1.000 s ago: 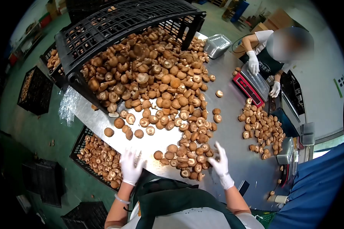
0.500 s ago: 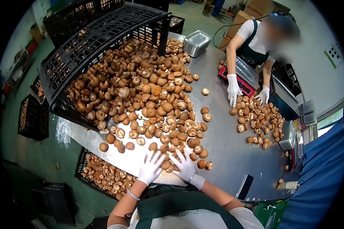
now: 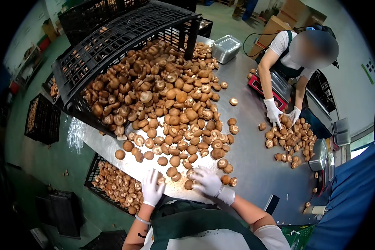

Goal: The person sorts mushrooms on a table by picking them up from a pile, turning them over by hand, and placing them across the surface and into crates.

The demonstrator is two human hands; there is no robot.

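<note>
My left hand (image 3: pixel 152 187), in a white glove, is at the table's near edge with its fingers curled round a shiitake mushroom (image 3: pixel 161 179). My right hand (image 3: pixel 208 182), also gloved, is a little to the right, its fingers apart and slightly bent. Its fingertips are beside a brown mushroom (image 3: pixel 188 184) and seem to touch it. Loose mushrooms (image 3: pixel 174 161) lie just beyond both hands, at the front of a big heap (image 3: pixel 154 83) that spills from a tipped black crate (image 3: pixel 125 35).
Across the metal table (image 3: pixel 248 166), a co-worker's gloved hands (image 3: pixel 273 111) are at a second mushroom pile (image 3: pixel 296 141) beside a red scale (image 3: pixel 267 93). Clear plastic trays (image 3: pixel 226 48) stand at the back. A crate of mushrooms (image 3: pixel 116 183) sits below the left edge.
My hands have moved apart, the left one leftward and now closed on a mushroom. Mushrooms that were between them lie more spread out. The co-worker's hands have come closer together over their pile.
</note>
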